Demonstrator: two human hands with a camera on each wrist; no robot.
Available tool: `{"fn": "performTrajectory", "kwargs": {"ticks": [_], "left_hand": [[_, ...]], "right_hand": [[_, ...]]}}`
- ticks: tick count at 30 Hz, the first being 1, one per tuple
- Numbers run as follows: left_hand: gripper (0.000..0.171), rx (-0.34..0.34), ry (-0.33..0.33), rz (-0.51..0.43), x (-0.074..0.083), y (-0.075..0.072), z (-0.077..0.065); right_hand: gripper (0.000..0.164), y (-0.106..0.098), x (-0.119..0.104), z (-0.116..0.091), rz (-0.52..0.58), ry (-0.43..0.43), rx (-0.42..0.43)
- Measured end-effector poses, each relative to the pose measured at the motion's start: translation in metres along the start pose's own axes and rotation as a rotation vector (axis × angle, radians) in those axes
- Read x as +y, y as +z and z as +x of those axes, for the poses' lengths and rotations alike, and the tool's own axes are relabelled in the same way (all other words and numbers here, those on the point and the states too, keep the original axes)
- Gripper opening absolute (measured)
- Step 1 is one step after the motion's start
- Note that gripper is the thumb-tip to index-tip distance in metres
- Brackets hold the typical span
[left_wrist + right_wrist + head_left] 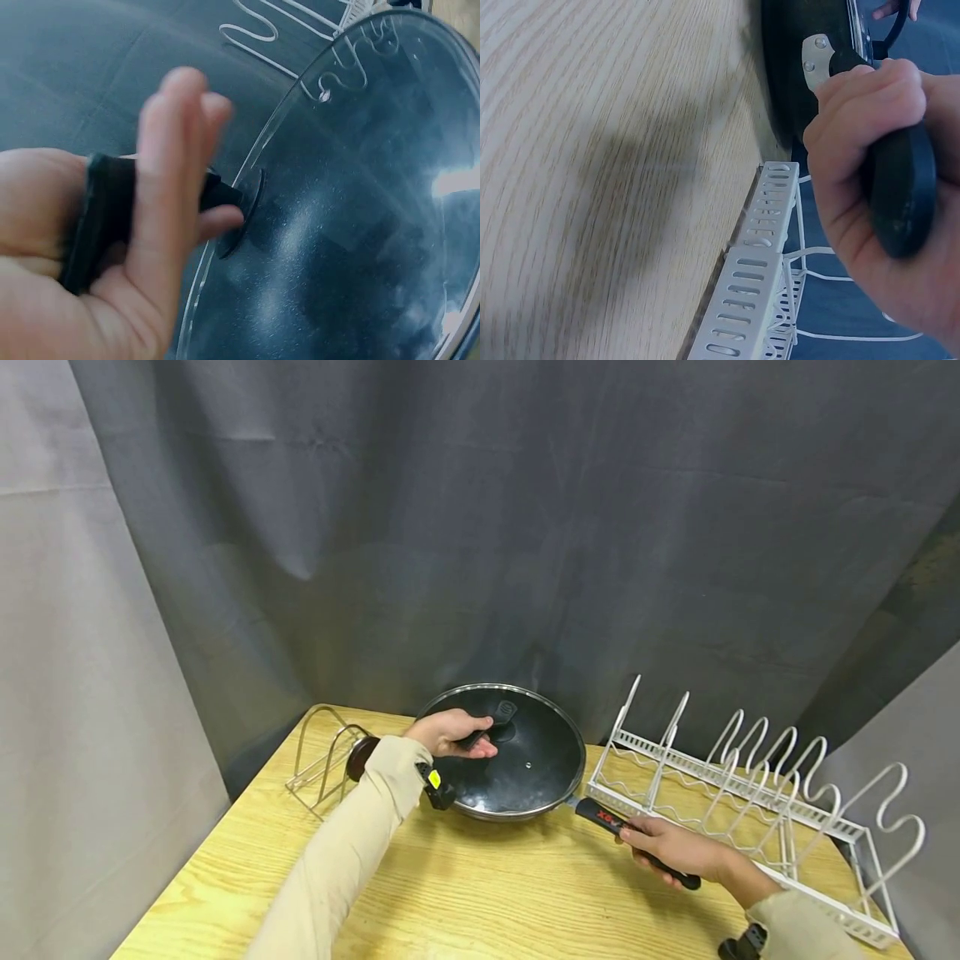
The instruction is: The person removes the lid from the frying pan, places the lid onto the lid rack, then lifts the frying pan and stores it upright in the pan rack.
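A dark wok with a glass lid (pixel 543 739) on it stands at the back middle of the table. My left hand (pixel 453 732) is at the lid's upright black handle (pixel 505 713), the thumb on one side and the fingers on the other. In the left wrist view, the black grip (pixel 112 217) lies between palm and extended fingers (pixel 169 172). With curled fingers, my right hand (pixel 671 846) holds the wok's long black handle (pixel 600 814), which has red lettering. The right wrist view shows the handle's rounded end (pixel 904 202) sticking out of the fist.
To the right stands a white wire rack (pixel 720 814) with upright loops, close beside the wok handle. A small metal wire stand (pixel 318 768) is at the left, with a dark brown round object (pixel 360 758) at it, partly behind my sleeve. Grey curtains (pixel 487 527) hang behind the wooden table (pixel 480 877).
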State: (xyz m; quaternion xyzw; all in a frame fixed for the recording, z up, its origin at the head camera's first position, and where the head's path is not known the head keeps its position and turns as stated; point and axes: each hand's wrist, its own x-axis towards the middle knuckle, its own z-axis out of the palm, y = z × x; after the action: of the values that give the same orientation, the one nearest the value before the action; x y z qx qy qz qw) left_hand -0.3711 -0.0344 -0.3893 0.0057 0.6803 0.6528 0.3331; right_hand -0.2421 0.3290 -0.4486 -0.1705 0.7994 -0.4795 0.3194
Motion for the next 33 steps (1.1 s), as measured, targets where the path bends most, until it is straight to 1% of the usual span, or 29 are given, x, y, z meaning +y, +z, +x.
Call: {"fn": "performTrajectory", "kwargs": {"ticks": [4,11,16,21,25,31,33], "left_hand": [[0.040,0.000,0.009,-0.076,-0.002,0.003,0.000],[0.035,-0.009,0.025,-0.171,-0.004,0.006,-0.002],[0.026,0.009,0.043,-0.215,-0.004,0.011,0.000],[0.027,0.033,0.053,-0.241,-0.005,0.015,0.000],[0.029,0.031,0.046,-0.244,-0.006,0.019,0.000],[0.031,-0.025,-0.011,-0.285,-0.003,0.019,0.001],[0.036,-0.041,-0.031,-0.298,-0.002,0.018,0.002]], "right_hand": [[0.037,0.002,0.000,-0.003,-0.030,-0.009,0.006],[0.040,0.002,0.000,-0.004,-0.023,0.000,0.010],[0.040,0.004,-0.002,-0.005,-0.028,-0.002,0.018],[0.039,0.008,-0.001,-0.004,-0.031,-0.010,0.021],[0.038,0.009,0.001,-0.005,-0.033,-0.017,0.029],[0.039,0.009,0.001,-0.005,-0.028,-0.023,0.044],[0.038,0.008,0.000,-0.005,-0.025,-0.023,0.046]]}}
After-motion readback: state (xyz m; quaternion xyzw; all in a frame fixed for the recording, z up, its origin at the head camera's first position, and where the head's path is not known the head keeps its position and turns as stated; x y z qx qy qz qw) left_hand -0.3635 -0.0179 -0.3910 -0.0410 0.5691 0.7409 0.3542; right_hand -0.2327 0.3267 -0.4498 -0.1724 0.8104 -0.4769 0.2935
